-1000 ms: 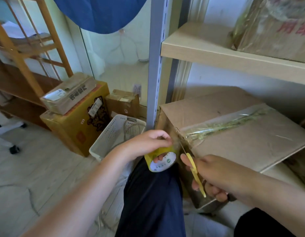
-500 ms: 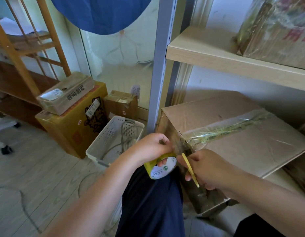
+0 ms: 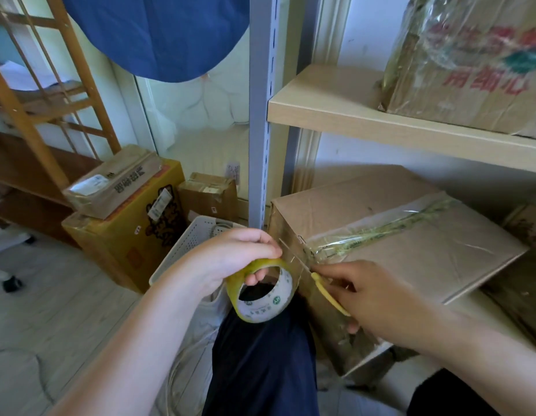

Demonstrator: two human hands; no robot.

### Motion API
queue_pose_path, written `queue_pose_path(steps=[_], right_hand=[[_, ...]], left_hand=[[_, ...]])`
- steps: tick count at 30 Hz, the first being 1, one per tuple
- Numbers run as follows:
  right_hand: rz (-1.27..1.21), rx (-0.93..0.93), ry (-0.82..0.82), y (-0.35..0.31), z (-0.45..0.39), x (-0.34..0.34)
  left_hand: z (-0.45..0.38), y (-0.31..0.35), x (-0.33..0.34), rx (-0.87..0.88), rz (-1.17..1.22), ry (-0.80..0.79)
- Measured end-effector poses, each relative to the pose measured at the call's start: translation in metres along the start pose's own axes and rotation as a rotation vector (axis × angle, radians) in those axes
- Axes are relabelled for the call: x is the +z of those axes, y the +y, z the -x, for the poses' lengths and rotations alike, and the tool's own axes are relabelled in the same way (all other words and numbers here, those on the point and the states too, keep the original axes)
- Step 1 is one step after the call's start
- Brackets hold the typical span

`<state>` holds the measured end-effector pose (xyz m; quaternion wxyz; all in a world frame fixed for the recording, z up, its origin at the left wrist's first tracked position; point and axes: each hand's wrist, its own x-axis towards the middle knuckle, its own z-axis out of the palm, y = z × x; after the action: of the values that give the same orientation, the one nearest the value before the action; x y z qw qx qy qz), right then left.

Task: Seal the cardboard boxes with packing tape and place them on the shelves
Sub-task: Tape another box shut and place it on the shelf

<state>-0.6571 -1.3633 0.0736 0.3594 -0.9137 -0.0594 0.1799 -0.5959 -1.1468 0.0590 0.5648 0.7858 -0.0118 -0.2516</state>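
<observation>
Both hands (image 3: 227, 259) (image 3: 371, 298) flank, seemingly, taped box (image 3: 410, 256).

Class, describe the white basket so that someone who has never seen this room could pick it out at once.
Find the grey shelf post in the middle of the room. At its foot, on the floor just to its left, stands the white basket, beside the yellow box. It alone is perforated plastic; everything around it is cardboard.

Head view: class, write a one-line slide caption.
Left hand holds tape roll while right hand cuts tape with yellow scissors at the cardboard box.
</observation>
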Motion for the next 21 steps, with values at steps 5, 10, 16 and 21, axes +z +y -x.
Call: queue_pose_path(steps=[5, 10, 16, 21], right_hand=[[0.393, 0.071, 0.462, 0.021, -0.011, -0.044], [0.654, 0.19, 0.537, 0.025, -0.01, -0.037], [0.011, -0.319, 0.585, -0.063, 0.003, -0.059], [0.083, -0.325, 0.728, -0.087, -0.028, -0.09]], left_hand=[[0.013, 0.018, 0.0, 0.139, 0.09, 0.145], [0.031, 0.041, 0.023, 0.324, 0.254, 0.129], [0.048, 0.068, 0.04, 0.494, 0.331, 0.068], [0.028, 0.097, 0.04, 0.41, 0.404, 0.217]])
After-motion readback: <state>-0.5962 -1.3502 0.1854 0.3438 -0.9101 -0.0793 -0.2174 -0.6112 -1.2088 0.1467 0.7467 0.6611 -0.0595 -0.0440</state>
